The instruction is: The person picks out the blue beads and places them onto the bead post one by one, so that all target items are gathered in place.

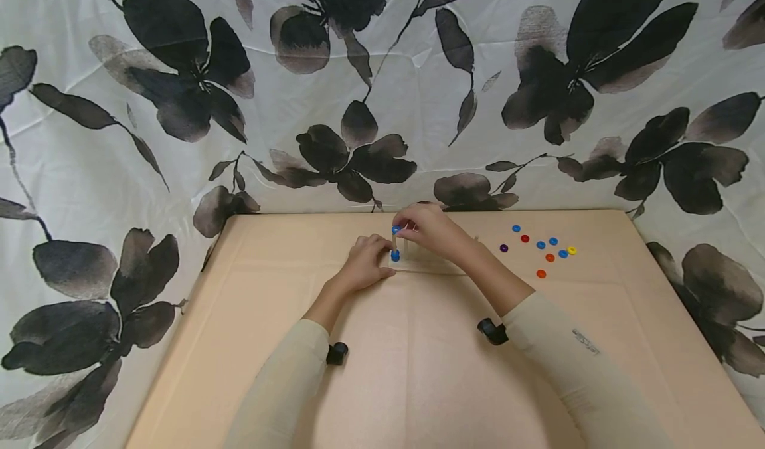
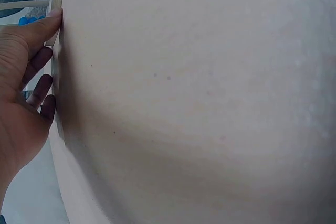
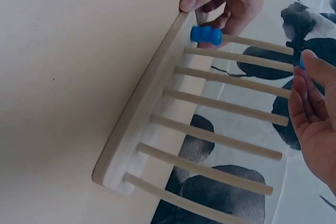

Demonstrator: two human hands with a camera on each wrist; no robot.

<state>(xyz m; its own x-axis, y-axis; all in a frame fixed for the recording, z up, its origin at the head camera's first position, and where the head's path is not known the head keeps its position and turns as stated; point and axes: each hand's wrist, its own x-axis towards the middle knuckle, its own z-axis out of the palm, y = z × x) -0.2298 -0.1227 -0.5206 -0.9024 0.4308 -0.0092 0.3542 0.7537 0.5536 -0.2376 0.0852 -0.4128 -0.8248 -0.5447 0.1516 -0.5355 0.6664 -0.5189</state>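
Rack: a pale wooden peg rack (image 3: 149, 98), a long bar base with rounded corners and one row of seven slim wooden pegs (image 3: 226, 107), sits on the table near the middle of its far edge.
Long axis: the base runs left to right before the person, roughly in line with the far edge.
Pegs: upright, pointing up from the base, side by side.
Threaded beads: a short stack of glossy blue round beads (image 3: 206, 34) sits at the foot of the leftmost peg, against the base.
Left hand (image 1: 366, 261): grips the left end of the base, thumb pressed on the near side, fingers bent at the far side and slightly parted.
Right hand (image 1: 431, 228): thumb and forefinger pinch a single blue bead (image 3: 302, 62) at the top of the leftmost peg; whether it is on the tip, I cannot tell.
Loose beads: to the right of the rack, well apart from it, lie four blue, three red to orange, one purple and one yellow bead (image 1: 572, 250), scattered.
Table: a smooth tan top (image 1: 418, 369), faintly creased, with soft shadows under the arms.
Backdrop: white cloth (image 1: 382, 103) with large dark grey flowers and leaves, lightly wrinkled, behind the table and at both sides.
Sleeves: cream (image 1: 281, 376), small dark lettering on the right one; black wrist devices (image 1: 493, 331) at both cuffs.
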